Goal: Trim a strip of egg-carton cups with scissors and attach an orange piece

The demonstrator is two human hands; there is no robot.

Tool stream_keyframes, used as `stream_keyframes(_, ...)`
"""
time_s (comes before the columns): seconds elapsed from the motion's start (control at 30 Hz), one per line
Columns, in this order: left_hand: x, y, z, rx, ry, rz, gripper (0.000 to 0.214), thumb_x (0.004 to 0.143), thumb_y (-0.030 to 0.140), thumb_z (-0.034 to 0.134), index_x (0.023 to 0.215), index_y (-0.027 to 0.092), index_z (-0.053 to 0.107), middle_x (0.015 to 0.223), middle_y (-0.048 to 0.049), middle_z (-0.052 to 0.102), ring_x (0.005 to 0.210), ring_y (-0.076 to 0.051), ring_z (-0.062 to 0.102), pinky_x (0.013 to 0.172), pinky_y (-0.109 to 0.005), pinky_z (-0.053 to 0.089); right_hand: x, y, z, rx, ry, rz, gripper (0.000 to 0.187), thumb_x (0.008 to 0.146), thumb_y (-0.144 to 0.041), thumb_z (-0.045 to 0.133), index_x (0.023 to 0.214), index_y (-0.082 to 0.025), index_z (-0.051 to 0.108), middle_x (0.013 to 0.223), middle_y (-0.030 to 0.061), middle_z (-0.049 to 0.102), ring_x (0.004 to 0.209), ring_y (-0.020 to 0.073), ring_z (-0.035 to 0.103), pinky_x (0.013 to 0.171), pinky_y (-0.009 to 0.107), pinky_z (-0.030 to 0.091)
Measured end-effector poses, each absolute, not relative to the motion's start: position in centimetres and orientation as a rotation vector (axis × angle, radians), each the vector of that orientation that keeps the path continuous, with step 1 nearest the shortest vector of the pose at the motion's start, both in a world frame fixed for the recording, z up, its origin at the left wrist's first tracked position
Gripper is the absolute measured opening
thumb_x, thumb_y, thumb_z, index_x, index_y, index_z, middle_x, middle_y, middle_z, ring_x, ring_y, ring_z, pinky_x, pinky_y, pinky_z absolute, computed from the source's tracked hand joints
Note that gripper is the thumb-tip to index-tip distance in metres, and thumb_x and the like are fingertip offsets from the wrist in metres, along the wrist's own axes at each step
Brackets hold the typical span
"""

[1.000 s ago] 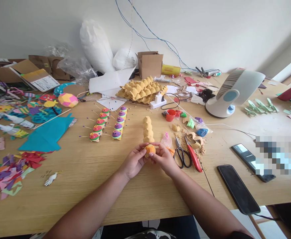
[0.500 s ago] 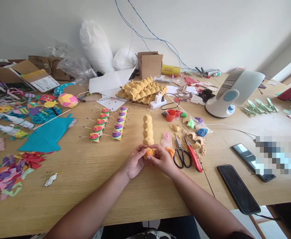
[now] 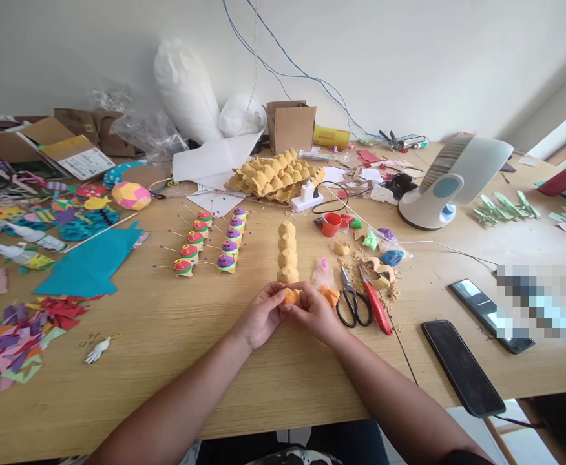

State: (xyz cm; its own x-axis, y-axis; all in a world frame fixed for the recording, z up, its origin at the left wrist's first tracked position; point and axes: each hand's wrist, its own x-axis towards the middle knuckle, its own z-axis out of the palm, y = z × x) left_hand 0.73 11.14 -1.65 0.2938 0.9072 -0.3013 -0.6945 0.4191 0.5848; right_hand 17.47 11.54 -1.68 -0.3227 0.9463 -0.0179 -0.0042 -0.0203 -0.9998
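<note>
My left hand (image 3: 260, 314) and my right hand (image 3: 314, 312) meet at the middle of the wooden table (image 3: 176, 361), fingers pinched from both sides around a small orange lump of clay (image 3: 291, 296). It sits at the near end of a plain egg-carton strip (image 3: 287, 251) that runs away from me. An orange clay packet (image 3: 330, 294) lies just right of my right hand.
Two painted carton caterpillars (image 3: 210, 240) lie to the left, black scissors (image 3: 351, 298) and a red cutter (image 3: 376, 301) to the right. Two phones (image 3: 462, 368) rest near the right edge. A white fan (image 3: 450, 181), egg trays (image 3: 276, 173) and paper scraps (image 3: 16, 336) crowd the rest.
Both hands have slid slightly nearer to me and closed tighter around the orange clay, hiding more of it. Nothing else on the table has moved.
</note>
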Motion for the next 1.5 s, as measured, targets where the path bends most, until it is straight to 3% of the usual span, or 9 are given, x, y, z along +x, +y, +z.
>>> stream_keyframes(0.17, 0.73, 11.28, -1.67, 0.365, 0.602, 1.107, 0.037, 0.082, 0.042, 0.091, 0.105, 0.018, 0.075, 0.101, -0.0063, 0.077, 0.086, -0.017, 0.071, 0.074, -0.028, 0.059, 17.39, 11.68, -1.49, -0.891, -1.211, 1.689, 0.059, 0.081, -0.053, 0.086, 0.122, -0.023, 0.056, 0.077, -0.0053, 0.062, 0.061, 0.0108, 0.055, 0.057, 0.024, 0.042)
stream_keyframes(0.33, 0.8, 11.43, -1.85, 0.337, 0.626, 1.122, 0.027, 0.08, 0.032, 0.093, 0.094, 0.018, 0.075, 0.094, -0.0034, 0.077, 0.079, -0.015, 0.071, 0.07, -0.026, 0.059, 17.29, 11.62, -1.5, -0.879, -1.222, 1.684, 0.057, 0.08, -0.051, 0.089, 0.117, -0.022, 0.058, 0.075, -0.0059, 0.062, 0.06, 0.0089, 0.053, 0.055, 0.022, 0.04)
stream_keyframes(0.57, 0.83, 11.39, -1.62, 0.365, 0.648, 1.112, 0.032, 0.076, 0.028, 0.095, 0.099, 0.017, 0.076, 0.096, -0.0049, 0.078, 0.081, -0.015, 0.072, 0.071, -0.026, 0.06, 17.38, 11.68, -1.46, -0.873, -1.176, 1.723, 0.057, 0.079, -0.051, 0.09, 0.116, -0.023, 0.058, 0.073, -0.0061, 0.065, 0.058, 0.0093, 0.057, 0.056, 0.022, 0.044)
stream_keyframes(0.8, 1.02, 11.22, -1.31, 0.418, 0.656, 1.115, 0.035, 0.076, 0.031, 0.095, 0.101, 0.018, 0.075, 0.092, -0.0053, 0.077, 0.071, -0.018, 0.069, 0.062, -0.033, 0.06, 17.59, 11.67, -1.42, -0.888, -1.124, 1.773, 0.059, 0.079, -0.05, 0.092, 0.117, -0.023, 0.057, 0.075, -0.0042, 0.071, 0.06, 0.0109, 0.063, 0.059, 0.024, 0.05)
stream_keyframes(1.07, 1.23, 11.06, -1.19, 0.432, 0.649, 1.141, 0.039, 0.082, 0.041, 0.091, 0.108, 0.017, 0.076, 0.094, -0.0059, 0.075, 0.076, -0.017, 0.068, 0.068, -0.03, 0.059, 17.79, 11.91, -1.49, -0.897, -1.078, 1.778, 0.061, 0.079, -0.051, 0.091, 0.12, -0.022, 0.056, 0.076, -0.0039, 0.073, 0.059, 0.0101, 0.063, 0.06, 0.023, 0.05)
stream_keyframes(1.27, 0.9, 11.21, -1.42, 0.451, 0.67, 1.115, 0.034, 0.077, 0.027, 0.094, 0.105, 0.018, 0.076, 0.097, -0.005, 0.075, 0.077, -0.015, 0.068, 0.069, -0.029, 0.059, 17.77, 11.92, -1.7, -0.906, -1.115, 1.755, 0.059, 0.08, -0.05, 0.091, 0.12, -0.022, 0.058, 0.071, -0.0054, 0.069, 0.059, 0.0108, 0.063, 0.058, 0.023, 0.048)
stream_keyframes(1.5, 0.73, 11.29, -1.48, 0.447, 0.638, 1.099, 0.035, 0.079, 0.025, 0.092, 0.109, 0.018, 0.076, 0.094, -0.0048, 0.075, 0.073, -0.016, 0.068, 0.067, -0.031, 0.06, 17.69, 11.83, -1.43, -0.901, -1.093, 1.769, 0.06, 0.079, -0.049, 0.092, 0.12, -0.021, 0.058, 0.075, -0.004, 0.072, 0.059, 0.0101, 0.064, 0.059, 0.023, 0.05)
